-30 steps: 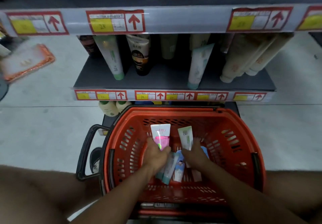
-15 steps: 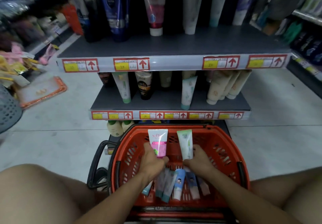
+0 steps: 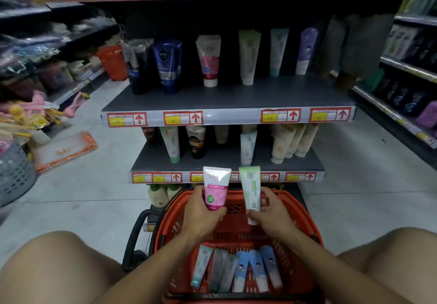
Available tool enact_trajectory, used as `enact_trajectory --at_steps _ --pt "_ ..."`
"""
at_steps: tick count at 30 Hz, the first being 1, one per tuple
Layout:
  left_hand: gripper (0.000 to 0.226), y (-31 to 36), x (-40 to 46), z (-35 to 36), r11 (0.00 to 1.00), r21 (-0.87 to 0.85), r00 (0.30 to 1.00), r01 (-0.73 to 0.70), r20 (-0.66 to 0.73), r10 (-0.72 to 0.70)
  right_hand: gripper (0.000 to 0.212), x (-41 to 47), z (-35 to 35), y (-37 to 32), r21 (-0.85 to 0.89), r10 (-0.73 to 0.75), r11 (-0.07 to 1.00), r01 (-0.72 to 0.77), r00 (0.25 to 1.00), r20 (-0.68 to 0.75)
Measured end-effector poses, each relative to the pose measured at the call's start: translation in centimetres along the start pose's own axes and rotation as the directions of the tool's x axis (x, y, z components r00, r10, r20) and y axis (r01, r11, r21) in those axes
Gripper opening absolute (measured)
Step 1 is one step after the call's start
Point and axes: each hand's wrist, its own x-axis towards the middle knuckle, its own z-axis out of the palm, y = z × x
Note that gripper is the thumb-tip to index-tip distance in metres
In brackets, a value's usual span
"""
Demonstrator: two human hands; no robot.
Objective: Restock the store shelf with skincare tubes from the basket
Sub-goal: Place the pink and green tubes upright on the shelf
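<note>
We see a white and pink tube (image 3: 215, 189) with a green round mark, and a pale green and white tube (image 3: 250, 189). The basket (image 3: 305, 221) is orange-red with a black handle (image 3: 136, 237). Inside lie teal, grey and light blue tubes (image 3: 238, 270). The shelf (image 3: 227, 100) is dark grey, its labels (image 3: 183, 118) yellow, white and red with red arrows

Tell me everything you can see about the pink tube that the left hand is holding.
The pink tube looks like glossy soft plastic: white at its flat crimped top, pink with flower patterns lower down, with a pink label band and a small green badge. It stands upright, crimped end up; its lower end is hidden in the left hand, whose fingers and thumb curl round it. It is held above the red basket, beside the green tube, apart from it.
</note>
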Motion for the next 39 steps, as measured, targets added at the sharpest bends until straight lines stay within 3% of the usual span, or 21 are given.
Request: enact_trajectory --at_steps 12,21,29,34,39 --pt "0.054 5.8 0.0 -2.6 0.983 -0.013 0.98 -0.184 -0.085 0.183 0.051 0.2 -2.3 -4.9 -0.037 -0.168 0.985 0.166 0.984 -0.058" --pt "0.059 8.6 1.6 -3.6 0.968 -0.03 0.958 -0.248 -0.157 0.241 0.049 0.3 -3.3 -8.6 -0.062 -0.278 0.96 0.274 0.958 -0.076" --pt "0.056 12.6 5.2 -5.5 0.943 -0.017 0.922 -0.333 -0.214 0.322 0.048 2.5 -4.8 -13.4 0.01 -0.358 0.932 0.362 0.925 -0.127" --pt "0.058 15.9 8.1 -7.0 0.924 -0.016 0.894 -0.383 -0.258 0.367 0.05 5.6 -6.3 -17.4 -0.004 -0.434 0.897 0.443 0.876 -0.209" --pt "0.058 19.0 11.8 -8.1 0.907 0.013 0.871 -0.422 -0.274 0.409 0.052 9.2 -7.8 -21.1 -0.124 -0.482 0.875 0.467 0.829 -0.281"
